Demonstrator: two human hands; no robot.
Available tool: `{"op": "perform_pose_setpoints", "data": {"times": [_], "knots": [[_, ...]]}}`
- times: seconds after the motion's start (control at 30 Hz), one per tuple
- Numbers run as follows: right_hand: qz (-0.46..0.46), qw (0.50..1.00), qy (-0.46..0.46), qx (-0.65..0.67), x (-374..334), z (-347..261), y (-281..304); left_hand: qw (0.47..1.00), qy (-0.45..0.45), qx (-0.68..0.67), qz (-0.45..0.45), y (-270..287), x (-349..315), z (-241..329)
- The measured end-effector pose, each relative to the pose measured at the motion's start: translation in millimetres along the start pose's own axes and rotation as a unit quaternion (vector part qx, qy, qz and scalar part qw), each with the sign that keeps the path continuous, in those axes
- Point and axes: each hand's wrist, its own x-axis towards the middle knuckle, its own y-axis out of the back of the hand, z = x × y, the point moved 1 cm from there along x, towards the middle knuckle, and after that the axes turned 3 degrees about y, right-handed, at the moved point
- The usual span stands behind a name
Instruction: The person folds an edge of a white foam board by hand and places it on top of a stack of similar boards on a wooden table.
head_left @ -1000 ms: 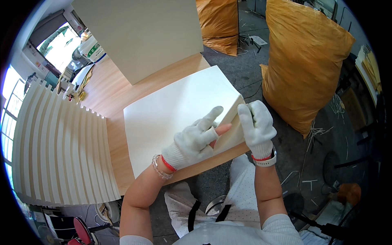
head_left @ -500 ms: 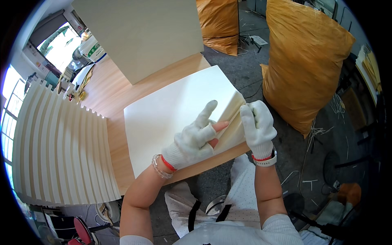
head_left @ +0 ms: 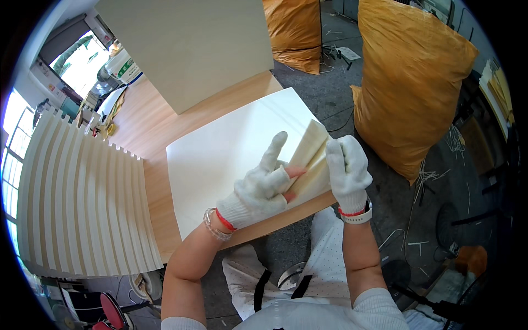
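A large white sheet (head_left: 220, 148) lies on the wood-grain tabletop. Along its right side a cream strip (head_left: 309, 144) stands up in a fold. My left hand (head_left: 258, 187), in a white knit glove with two bare fingertips, rests palm down on the sheet. Its fingers are spread, and the bare tips touch the foot of the fold. My right hand (head_left: 348, 168), fully gloved, is closed in a pinch at the strip's right edge. What lies inside its curled fingers is mostly hidden.
On the left stands a ribbed stack of cream slats (head_left: 82, 198). A tall beige panel (head_left: 187, 49) rises behind the sheet. Large orange sacks (head_left: 412, 82) stand on the floor to the right, with scraps around them. A white bucket (head_left: 124, 67) sits at the far left.
The cream strip's fold has lifted and leans further left over the sheet, showing more of its face. Both hands have stayed almost in place.
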Motion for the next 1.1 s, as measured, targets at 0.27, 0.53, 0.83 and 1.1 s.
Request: {"op": "perform_pose_setpoints", "data": {"times": [0.27,0.53,0.83,1.1], "knots": [[0.006,0.999,-0.045,0.002,-0.9,1.7,-2.6,0.998,-0.002,0.002,-0.058,2.0,2.2,-4.9],[0.01,0.999,0.031,-0.005,-3.0,4.7,-1.6,0.999,0.015,-0.035,-0.028,-0.6,-0.1,-3.2],[0.033,0.998,-0.055,0.026,-0.2,2.9,-4.6,0.998,0.023,-0.031,-0.039,0.2,-0.6,-4.4],[0.022,0.995,-0.07,0.06,-0.8,-0.2,-0.7,0.999,0.013,0.015,-0.027,0.5,1.0,1.9]]}}
